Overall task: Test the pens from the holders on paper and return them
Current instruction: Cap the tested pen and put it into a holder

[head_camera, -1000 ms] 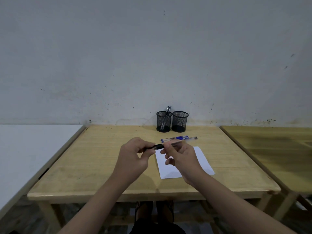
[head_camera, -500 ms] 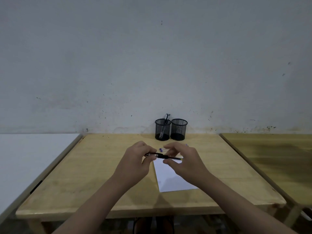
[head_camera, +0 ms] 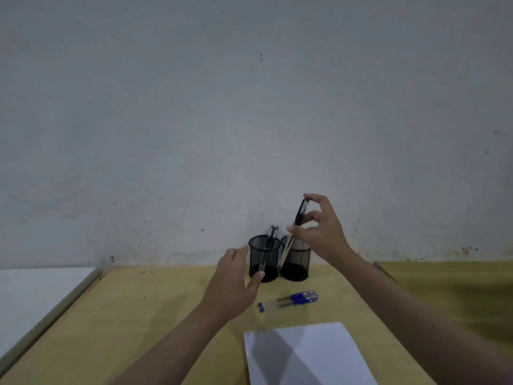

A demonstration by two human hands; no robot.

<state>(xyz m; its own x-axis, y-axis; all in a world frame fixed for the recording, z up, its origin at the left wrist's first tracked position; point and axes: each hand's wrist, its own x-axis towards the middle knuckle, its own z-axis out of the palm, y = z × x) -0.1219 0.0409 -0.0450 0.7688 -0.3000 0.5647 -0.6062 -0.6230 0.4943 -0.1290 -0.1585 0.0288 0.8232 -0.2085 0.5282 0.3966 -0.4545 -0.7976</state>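
Two black mesh holders stand at the back of the wooden table. The left holder [head_camera: 263, 257] has pens in it. My right hand [head_camera: 319, 229] holds a black pen [head_camera: 299, 213] by its top, nearly upright, its lower end inside the right holder [head_camera: 298, 262]. My left hand [head_camera: 236, 282] hovers just left of the left holder, fingers apart, holding nothing. Two blue pens [head_camera: 298, 298] lie on the table in front of the holders. A white sheet of paper [head_camera: 308, 354] lies nearer to me.
A white table [head_camera: 36, 295] adjoins on the left and another wooden table [head_camera: 458, 287] on the right. The grey wall rises straight behind the holders.
Both hands held the black pen over the paper. The left hand has let go, and the right hand has carried the pen forward and up into the right holder.
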